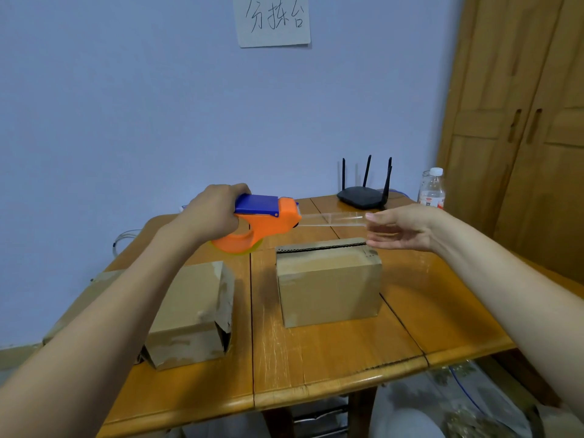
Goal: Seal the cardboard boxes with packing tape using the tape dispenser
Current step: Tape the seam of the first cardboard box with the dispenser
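The tape dispenser [265,221], orange with a blue top, is held in the air above the far part of the tabletop [331,358], its handle gripped by the left hand [215,213] with fingers curled round it. A strip of clear packing tape [331,219] runs from its mouth to the right, level, to the right hand [404,227], which pinches the free end between thumb and fingertips while the other fingers lie loosely spread. The strip hangs just above the far top edge of the cardboard box [328,286] standing near the middle of the tabletop, and does not touch it as far as can be seen. A second cardboard box [192,314] with worn, torn corners stands to the left, partly behind the left forearm. At the far right of the wooden tabletop are a black router [363,194] with upright antennas and a clear plastic bottle [432,189] with a white cap. Behind is a blue wall with a paper sign [272,20] bearing handwritten characters, and a wooden wardrobe [518,121] at the right.
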`<state>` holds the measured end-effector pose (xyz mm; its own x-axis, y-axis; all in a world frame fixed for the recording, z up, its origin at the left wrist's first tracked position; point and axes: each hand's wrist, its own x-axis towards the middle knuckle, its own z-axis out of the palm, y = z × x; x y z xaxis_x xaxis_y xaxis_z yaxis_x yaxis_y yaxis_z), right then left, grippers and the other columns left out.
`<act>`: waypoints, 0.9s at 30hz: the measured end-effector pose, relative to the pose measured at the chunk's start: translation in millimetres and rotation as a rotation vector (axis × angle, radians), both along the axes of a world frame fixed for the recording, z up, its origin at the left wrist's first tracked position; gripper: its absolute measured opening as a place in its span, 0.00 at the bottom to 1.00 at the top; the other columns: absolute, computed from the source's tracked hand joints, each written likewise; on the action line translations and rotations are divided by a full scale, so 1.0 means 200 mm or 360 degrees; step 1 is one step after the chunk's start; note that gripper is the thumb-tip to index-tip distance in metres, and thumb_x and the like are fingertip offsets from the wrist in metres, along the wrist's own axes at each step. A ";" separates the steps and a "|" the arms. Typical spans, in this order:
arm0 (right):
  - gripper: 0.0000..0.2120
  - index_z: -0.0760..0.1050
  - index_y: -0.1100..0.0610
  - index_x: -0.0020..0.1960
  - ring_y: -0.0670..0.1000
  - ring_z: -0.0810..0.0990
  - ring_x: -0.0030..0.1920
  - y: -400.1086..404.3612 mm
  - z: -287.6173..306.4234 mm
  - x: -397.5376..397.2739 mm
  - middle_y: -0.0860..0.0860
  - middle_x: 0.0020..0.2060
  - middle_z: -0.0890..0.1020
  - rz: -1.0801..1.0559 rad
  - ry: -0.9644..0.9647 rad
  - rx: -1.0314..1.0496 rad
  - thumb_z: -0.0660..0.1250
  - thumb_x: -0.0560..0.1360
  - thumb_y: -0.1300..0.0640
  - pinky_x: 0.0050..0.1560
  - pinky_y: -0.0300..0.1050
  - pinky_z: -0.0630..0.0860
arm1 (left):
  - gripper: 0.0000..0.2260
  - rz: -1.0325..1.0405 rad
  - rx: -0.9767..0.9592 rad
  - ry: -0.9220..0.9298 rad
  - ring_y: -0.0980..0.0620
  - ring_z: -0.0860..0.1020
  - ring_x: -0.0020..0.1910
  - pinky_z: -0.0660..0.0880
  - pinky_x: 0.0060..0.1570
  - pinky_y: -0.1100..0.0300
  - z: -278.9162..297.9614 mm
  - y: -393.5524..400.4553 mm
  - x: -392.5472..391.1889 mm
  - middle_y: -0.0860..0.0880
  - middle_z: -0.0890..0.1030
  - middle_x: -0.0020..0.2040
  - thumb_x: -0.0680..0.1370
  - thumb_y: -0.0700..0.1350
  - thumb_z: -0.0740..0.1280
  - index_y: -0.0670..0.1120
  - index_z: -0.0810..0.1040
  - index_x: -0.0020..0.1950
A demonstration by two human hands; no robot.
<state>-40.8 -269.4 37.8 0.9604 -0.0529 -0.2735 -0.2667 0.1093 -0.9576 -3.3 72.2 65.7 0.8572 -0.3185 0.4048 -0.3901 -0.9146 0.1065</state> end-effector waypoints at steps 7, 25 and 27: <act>0.08 0.77 0.70 0.57 0.58 0.85 0.51 -0.10 -0.04 0.01 0.63 0.51 0.83 -0.0108 -0.0048 0.0282 0.67 0.77 0.71 0.40 0.50 0.85 | 0.21 -0.0017 0.0084 0.0039 0.47 0.75 0.44 0.72 0.38 0.56 0.05 -0.18 0.07 0.48 0.79 0.46 0.70 0.33 0.62 0.50 0.75 0.59; 0.08 0.79 0.64 0.54 0.58 0.86 0.48 -0.21 0.00 0.10 0.58 0.49 0.84 -0.0083 -0.0048 0.0128 0.71 0.75 0.67 0.44 0.56 0.85 | 0.24 -0.0018 0.0043 0.0013 0.46 0.76 0.46 0.75 0.40 0.54 0.01 -0.23 0.12 0.49 0.79 0.48 0.70 0.32 0.65 0.50 0.74 0.63; 0.12 0.80 0.62 0.57 0.61 0.85 0.51 -0.22 -0.02 0.10 0.57 0.51 0.84 -0.0110 0.0002 0.0084 0.73 0.74 0.64 0.50 0.61 0.83 | 0.24 -0.0005 0.0065 -0.0002 0.46 0.76 0.46 0.78 0.44 0.51 0.01 -0.26 0.12 0.48 0.79 0.49 0.70 0.34 0.64 0.51 0.74 0.63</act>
<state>-20.6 -314.0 33.3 0.9546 -0.1048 -0.2787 -0.2578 0.1776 -0.9497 21.3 20.1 67.8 0.8556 -0.3377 0.3923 -0.3932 -0.9169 0.0683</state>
